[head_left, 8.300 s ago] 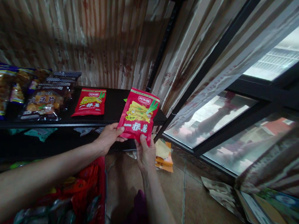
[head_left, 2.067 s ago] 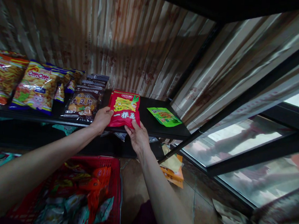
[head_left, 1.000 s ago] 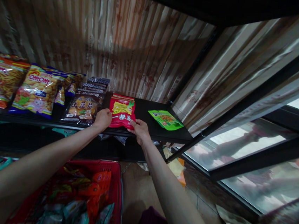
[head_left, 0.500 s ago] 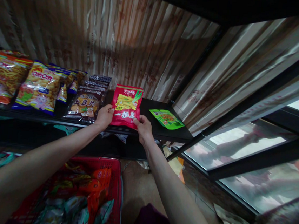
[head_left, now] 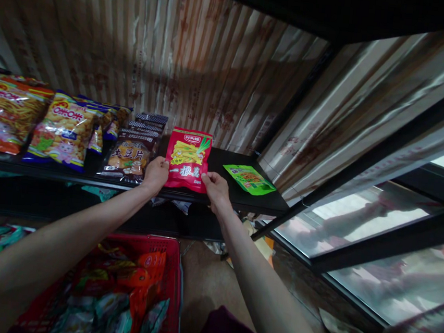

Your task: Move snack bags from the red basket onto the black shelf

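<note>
Location of red snack pouch (head_left: 188, 159): propped near upright at the front edge of the black shelf (head_left: 222, 162), between the brown potato-crisp packets (head_left: 129, 155) to the left and a flat-lying green pouch (head_left: 249, 178) to the right. Close beside the brown packets; well clear of the green pouch.

Handling, by judgement: light. Thin glossy film, soft-walled and probably slick. Contents likely brittle sticks, prone to crushing. Best gripped at the sealed lower corners or side seams, not across the puffed middle.

Left hand (head_left: 155, 173): pinching the pouch's lower left corner, thumb on the front face, other fingers curled and mostly hidden.

Right hand (head_left: 214, 186): pinching the lower right corner in like manner, knuckles uppermost.

Pose: both forearms stretched forward, converging on the pouch, wrists about level with the shelf edge. Below the arms, on the floor: red basket (head_left: 175, 266) filled with more packets.
</note>
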A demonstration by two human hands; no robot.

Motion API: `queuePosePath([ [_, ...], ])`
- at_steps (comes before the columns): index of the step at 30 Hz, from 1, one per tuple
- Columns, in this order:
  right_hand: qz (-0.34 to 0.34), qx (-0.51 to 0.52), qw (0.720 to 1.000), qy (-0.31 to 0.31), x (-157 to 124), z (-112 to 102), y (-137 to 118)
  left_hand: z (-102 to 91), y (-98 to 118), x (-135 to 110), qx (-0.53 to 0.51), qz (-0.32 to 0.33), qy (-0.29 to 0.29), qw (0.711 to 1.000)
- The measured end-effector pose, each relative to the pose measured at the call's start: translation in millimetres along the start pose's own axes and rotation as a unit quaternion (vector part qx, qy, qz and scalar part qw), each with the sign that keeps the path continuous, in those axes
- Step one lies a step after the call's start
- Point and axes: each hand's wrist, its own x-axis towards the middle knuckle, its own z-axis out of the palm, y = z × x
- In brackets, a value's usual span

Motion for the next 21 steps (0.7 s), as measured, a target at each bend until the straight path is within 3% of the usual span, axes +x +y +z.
queuePosePath([
  [5, -0.012, -0.124, 0.992, 0.035, 17, 5, -7, -0.1, 6, 10, 0.037, -0.004, 0.010, 0.999],
  [11, 0.013, -0.291, 0.956, 0.007, 17, 5, -4, 1.3, 8, 1, 0.101, 0.020, -0.036, 0.994],
  [15, 0.003, -0.295, 0.955, 0.006, 17, 3, -1, 3.0, 7, -6, 0.132, 0.067, -0.033, 0.988],
  [21, -0.021, -0.261, 0.965, -0.005, 21, 3, 8, 0.5, 4, -8, 0.110, 0.056, -0.032, 0.992],
])
